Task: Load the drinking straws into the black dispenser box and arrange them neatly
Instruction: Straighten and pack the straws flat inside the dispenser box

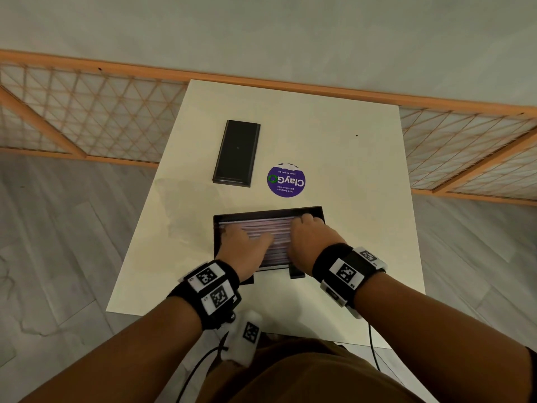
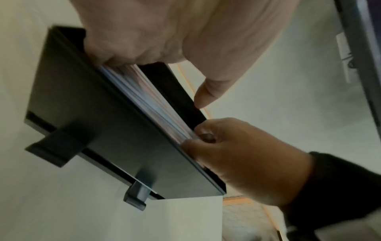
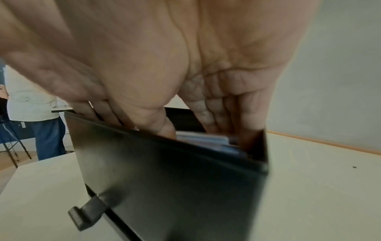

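The black dispenser box (image 1: 267, 210) stands open-topped on the near middle of the white table (image 1: 348, 184). Pale pink and white straws (image 1: 261, 225) lie lengthwise inside it. My left hand (image 1: 247, 238) lies on the straws' left half with its fingers pressing down. My right hand (image 1: 308, 228) reaches into the right end. In the right wrist view its straight fingers (image 3: 226, 120) go down beside the straw ends (image 3: 206, 140) and the thumb rests near the front wall (image 3: 175, 187). The left wrist view shows the straws (image 2: 156, 106) between both hands, level with the rim.
A black lid (image 1: 236, 154) lies flat at the table's back left, with a round purple sticker (image 1: 286, 179) beside it. A wooden lattice screen (image 1: 87, 112) runs behind the table. A person (image 3: 41, 130) stands beyond the table's left side.
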The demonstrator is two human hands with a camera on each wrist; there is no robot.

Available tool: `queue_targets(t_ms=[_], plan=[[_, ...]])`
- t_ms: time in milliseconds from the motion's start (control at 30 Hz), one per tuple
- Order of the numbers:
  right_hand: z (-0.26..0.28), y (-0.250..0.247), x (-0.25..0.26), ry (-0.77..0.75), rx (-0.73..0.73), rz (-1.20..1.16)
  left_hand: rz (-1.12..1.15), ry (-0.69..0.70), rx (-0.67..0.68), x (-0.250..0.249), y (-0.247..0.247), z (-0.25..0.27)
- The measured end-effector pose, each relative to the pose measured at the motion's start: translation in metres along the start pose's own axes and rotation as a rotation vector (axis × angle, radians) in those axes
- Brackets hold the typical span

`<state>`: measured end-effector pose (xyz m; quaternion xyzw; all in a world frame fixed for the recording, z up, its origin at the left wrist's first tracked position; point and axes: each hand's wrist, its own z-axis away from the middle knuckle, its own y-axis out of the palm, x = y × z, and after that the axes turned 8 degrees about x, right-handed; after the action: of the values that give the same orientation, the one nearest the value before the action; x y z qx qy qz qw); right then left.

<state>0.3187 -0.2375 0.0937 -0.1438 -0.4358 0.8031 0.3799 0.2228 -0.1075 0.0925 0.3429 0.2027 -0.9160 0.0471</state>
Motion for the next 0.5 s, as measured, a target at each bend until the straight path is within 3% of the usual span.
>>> queue_targets(t_ms=[133, 300, 500], plan=[[-0.004, 0.004, 0.0, 0.015, -0.015, -0.026, 0.007, -0.114, -0.059, -0.008, 0.005, -0.004], [-0.006, 0.005, -0.001, -0.011, 0.038, -0.02, 0.088, -0.047, -0.077, -0.002, -0.001, -0.005], [-0.008, -0.005, -0.006, -0.102, 0.035, -0.096, 0.21, -0.075, -0.094, -0.002, 0.002, -0.007]])
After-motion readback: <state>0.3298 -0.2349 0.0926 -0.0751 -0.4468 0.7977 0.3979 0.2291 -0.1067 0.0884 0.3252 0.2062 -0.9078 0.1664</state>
